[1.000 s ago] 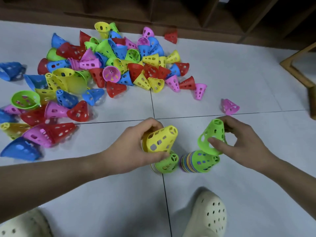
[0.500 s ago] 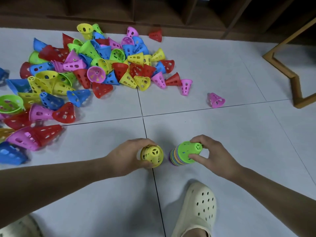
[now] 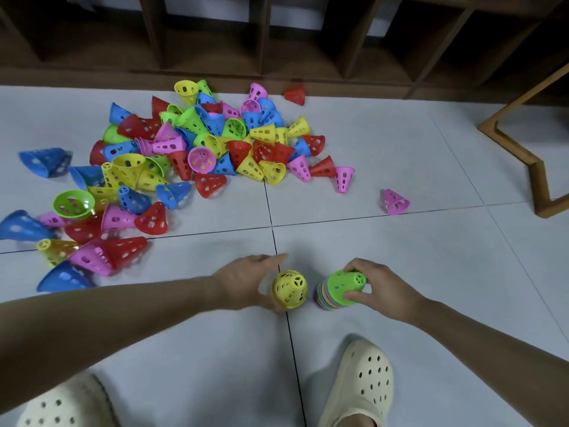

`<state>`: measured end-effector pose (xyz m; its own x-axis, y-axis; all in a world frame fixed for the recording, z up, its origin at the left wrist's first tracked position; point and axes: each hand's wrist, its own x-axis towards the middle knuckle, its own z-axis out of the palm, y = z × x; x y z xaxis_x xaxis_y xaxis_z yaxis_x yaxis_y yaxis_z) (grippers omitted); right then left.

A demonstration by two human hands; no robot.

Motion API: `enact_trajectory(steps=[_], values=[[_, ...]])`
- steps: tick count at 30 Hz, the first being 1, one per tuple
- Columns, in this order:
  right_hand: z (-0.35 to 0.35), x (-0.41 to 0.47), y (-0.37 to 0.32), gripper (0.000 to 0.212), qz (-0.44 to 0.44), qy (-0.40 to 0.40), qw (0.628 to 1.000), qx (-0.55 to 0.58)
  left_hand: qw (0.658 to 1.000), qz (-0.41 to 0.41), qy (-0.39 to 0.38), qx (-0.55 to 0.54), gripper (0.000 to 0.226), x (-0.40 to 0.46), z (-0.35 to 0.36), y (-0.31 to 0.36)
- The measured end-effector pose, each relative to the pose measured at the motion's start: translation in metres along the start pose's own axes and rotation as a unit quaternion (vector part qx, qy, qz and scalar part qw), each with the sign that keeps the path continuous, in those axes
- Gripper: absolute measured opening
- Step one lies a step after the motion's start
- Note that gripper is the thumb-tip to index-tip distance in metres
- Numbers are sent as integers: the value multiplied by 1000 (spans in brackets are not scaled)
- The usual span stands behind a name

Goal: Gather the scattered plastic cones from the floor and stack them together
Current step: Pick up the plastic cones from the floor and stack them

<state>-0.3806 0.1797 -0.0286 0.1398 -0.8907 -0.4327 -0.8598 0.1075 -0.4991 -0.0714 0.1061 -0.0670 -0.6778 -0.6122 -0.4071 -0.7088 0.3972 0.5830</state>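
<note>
Cones are now seated on both stacks: a second ago the left hand [image 3: 246, 280] carried a yellow cone tilted in the air and the right hand [image 3: 380, 289] a green one, and both have since come down onto their piles. The yellow-topped stack [image 3: 289, 289] stands on the tiled floor [image 3: 400, 257] just beside the green-topped stack [image 3: 337, 291], whose many-coloured rims show beneath the top cone. The left hand has let go; its fingers are stretched nearly straight and lie beside and behind the yellow cone, with the thumb possibly still touching its near side. The right hand still pinches the green top cone between thumb and curled fingers, apparently pressing it home. That makes one more cone gathered on each side, but the job is far from done: the big heap of loose cones [image 3: 200, 152] lies well apart toward the far left of the floor, and a lone pink cone [image 3: 395, 202] sits off to the right of it. The freed left hand looks ready to reach for the heap. Two cream clogs [image 3: 360, 383] frame the near edge.
</note>
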Motion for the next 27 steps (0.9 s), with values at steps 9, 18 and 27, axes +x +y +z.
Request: enact_trajectory(steps=[9, 18, 27], values=[[-52, 40, -104, 62, -68, -37, 993, -94, 966, -189, 176, 21, 61, -109, -125, -98], [12, 110, -240, 29, -129, -65, 988, -47, 898, -264, 341, -83, 47, -189, -99, -193], [139, 185, -295, 29, -165, -109, 980, 11, 929, -211, 304, 24, 73, -185, -41, -267]])
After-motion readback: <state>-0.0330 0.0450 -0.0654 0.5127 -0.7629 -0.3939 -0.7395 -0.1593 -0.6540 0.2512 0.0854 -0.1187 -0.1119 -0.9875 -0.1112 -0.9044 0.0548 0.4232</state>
